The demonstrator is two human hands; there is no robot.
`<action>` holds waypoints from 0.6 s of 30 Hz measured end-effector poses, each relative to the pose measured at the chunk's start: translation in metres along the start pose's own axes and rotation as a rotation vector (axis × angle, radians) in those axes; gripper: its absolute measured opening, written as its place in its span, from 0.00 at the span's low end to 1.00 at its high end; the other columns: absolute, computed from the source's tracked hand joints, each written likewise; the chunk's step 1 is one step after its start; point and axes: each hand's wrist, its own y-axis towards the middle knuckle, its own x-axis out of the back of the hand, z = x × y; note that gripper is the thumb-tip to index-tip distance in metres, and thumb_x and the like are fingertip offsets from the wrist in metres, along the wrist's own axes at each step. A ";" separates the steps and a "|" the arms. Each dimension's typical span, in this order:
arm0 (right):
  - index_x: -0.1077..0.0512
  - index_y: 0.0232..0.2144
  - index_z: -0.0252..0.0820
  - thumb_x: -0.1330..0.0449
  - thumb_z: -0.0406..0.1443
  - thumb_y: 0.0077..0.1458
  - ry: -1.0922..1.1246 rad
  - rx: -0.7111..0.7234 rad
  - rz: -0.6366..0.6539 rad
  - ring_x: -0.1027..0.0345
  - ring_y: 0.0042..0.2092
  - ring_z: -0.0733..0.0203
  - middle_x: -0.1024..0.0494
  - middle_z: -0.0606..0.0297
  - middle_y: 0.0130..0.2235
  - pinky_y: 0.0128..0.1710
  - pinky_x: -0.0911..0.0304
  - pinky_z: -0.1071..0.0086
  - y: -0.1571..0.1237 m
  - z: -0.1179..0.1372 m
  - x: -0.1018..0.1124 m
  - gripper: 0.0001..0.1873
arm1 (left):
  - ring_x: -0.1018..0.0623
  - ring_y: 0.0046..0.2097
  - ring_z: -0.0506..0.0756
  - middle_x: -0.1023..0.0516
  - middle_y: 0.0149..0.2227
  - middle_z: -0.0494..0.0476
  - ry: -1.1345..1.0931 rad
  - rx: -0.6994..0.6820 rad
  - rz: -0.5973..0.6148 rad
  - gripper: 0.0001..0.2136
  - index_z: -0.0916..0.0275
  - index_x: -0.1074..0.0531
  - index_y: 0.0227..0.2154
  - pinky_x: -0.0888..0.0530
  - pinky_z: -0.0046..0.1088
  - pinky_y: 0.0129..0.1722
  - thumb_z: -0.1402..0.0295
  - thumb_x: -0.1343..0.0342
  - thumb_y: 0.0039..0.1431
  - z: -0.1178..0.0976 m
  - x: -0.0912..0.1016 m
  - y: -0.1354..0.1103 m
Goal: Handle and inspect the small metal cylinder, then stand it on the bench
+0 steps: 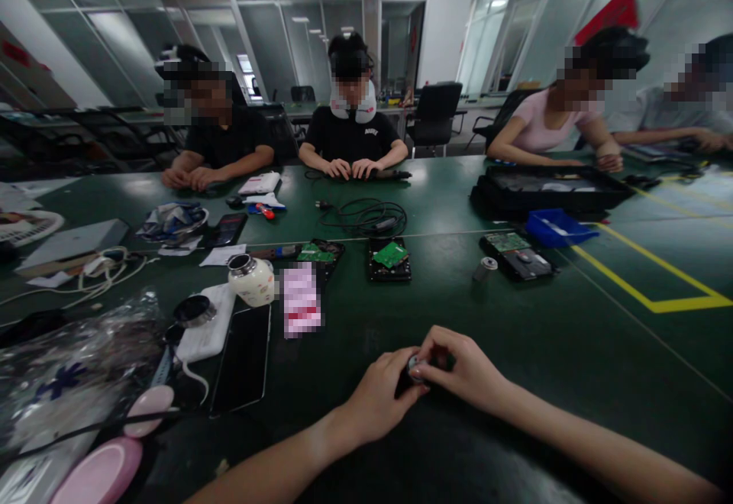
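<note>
Both my hands meet above the near middle of the green table (355, 321). A small round grey metal piece (413, 366) shows between them, largely covered by fingers, so its exact kind is unclear. From the left side, my left hand (381, 393) pinches it with thumb and fingers. On the opposite side, my right hand (458, 366) grips it between thumb and index finger. Farther off to the right stands a small metal cylinder (485, 269). Beside that cylinder lies an opened hard drive (518, 254) with a green circuit board.
Ahead lie two more drives with green boards (390, 256) (321, 253) and a coiled black cable (366, 218). A phone (243, 359), a patterned thermos (252, 281) and clear plastic wrap (85, 374) crowd the left. A blue tray (555, 227) sits right; several people sit opposite.
</note>
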 end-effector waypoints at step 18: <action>0.25 0.32 0.42 0.41 0.46 0.57 -0.203 0.162 -0.038 0.37 0.30 0.64 0.28 0.65 0.30 0.33 0.43 0.69 0.001 0.001 0.002 0.14 | 0.26 0.51 0.57 0.26 0.51 0.55 0.008 -0.007 -0.013 0.22 0.57 0.36 0.54 0.30 0.36 0.52 0.71 0.40 0.58 0.001 -0.002 -0.001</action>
